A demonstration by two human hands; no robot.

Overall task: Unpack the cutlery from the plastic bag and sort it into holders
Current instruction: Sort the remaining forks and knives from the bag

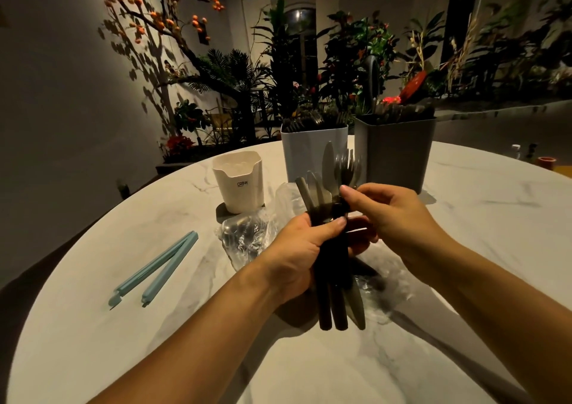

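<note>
My left hand (301, 249) grips a bundle of cutlery (332, 292) with dark handles, knives and forks standing upright above the table. My right hand (390, 215) pinches one piece near the top of the bundle, just below the fork tines (348, 164). A clear plastic bag (247, 236) with more cutlery inside lies crumpled on the table behind and under my hands. Three holders stand beyond: a cream cup (240, 184), a light blue-grey box (305, 153) with forks in it, and a dark grey box (396, 153) holding utensils.
A light blue bag clip (161, 269) lies open on the white marble table (185, 326) to the left. Plants and a branch with orange fruit stand behind the table. Small items sit at the far right edge (546, 162).
</note>
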